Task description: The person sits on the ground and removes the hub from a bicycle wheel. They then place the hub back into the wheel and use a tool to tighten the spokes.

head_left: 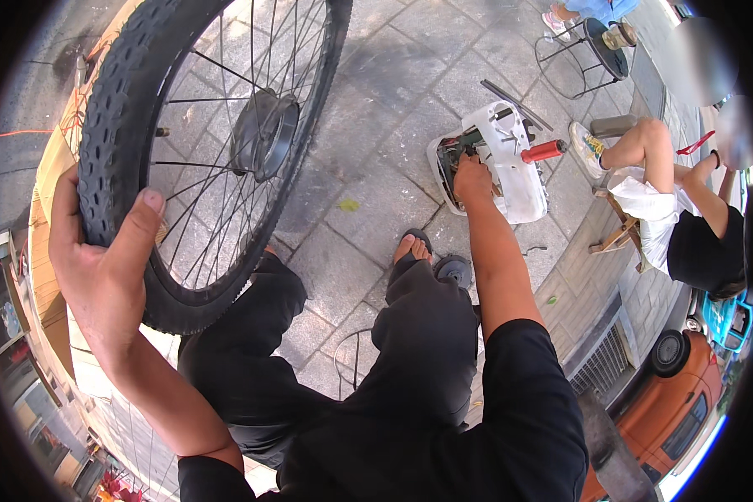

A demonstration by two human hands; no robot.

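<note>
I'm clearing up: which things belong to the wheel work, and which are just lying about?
Likely belong:
wheel, gripped by left hand
white container, right hand inside
red handle

Apparently just about:
yellow-green leaf
black round-topped stand

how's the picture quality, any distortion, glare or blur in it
Head view: fisheye, corners black, cardboard curving along the left rim; head view: daylight brightens the white container; head view: pale blurred patches at upper right hide detail, while the tire's tread looks sharp.
</note>
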